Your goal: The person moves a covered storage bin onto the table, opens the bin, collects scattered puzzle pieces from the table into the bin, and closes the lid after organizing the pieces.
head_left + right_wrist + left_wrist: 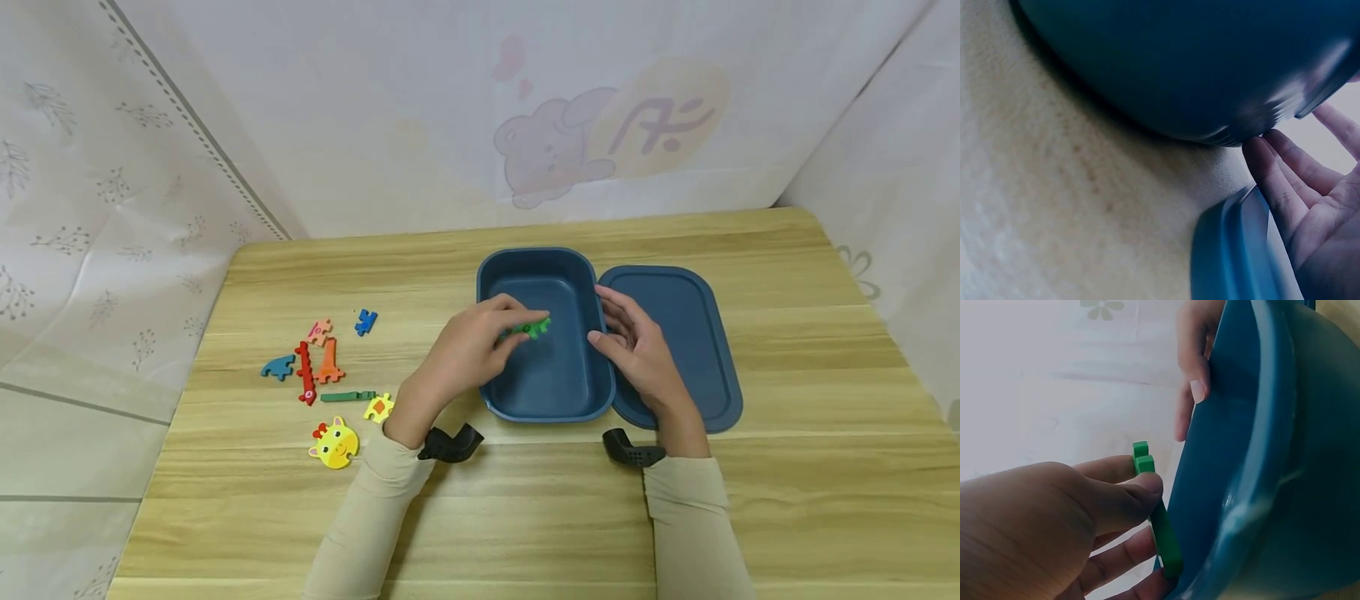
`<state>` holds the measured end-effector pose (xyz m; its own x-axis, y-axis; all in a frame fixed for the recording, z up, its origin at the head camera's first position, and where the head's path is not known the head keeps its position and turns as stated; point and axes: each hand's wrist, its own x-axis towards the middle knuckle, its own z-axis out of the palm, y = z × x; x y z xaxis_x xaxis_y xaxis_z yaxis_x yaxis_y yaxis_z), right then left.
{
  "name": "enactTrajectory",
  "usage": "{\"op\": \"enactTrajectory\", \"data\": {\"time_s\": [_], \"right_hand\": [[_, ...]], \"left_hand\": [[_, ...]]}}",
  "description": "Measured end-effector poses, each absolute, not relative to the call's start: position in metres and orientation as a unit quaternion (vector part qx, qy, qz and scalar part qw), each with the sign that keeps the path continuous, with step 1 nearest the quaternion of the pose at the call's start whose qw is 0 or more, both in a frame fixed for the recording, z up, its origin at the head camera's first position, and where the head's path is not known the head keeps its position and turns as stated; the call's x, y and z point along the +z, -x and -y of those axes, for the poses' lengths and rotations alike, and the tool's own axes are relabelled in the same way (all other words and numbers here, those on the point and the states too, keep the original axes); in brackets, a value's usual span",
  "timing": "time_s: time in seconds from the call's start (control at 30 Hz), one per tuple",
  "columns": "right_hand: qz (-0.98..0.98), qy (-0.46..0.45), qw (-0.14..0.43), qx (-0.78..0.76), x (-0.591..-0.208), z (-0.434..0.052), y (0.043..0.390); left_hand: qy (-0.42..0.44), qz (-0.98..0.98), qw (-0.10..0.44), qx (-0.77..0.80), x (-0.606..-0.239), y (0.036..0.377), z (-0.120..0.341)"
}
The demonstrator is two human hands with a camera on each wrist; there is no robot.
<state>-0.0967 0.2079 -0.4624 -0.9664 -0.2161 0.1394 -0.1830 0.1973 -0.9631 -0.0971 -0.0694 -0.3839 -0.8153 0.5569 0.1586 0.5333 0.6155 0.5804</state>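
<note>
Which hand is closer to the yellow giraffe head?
Left. The left hand is just up and right of the giraffe head; the right hand is across the box.

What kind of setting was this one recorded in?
Probably a home or a small staged corner: a light wooden table hemmed in by pale printed cloth, one sheet with a cartoon bear. On the table lie a blue box, its lid and toy puzzle pieces.

A pale wooden table (787, 517) stands against white cloth walls (360, 108) (a faded bear print (555, 154) shows behind).
</note>
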Motion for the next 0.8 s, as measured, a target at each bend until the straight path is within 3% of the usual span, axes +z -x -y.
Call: {"op": "enactTrajectory", "data": {"time_s": [0.8], "right_hand": [[-0.768, 0.128, 0.022, -0.628, -0.4593, -0.208, 0.0981]], "left_hand": [[-0.307, -0.9, 0.034, 0.307, -0.3852, 0.0988, 0.0666]]}}
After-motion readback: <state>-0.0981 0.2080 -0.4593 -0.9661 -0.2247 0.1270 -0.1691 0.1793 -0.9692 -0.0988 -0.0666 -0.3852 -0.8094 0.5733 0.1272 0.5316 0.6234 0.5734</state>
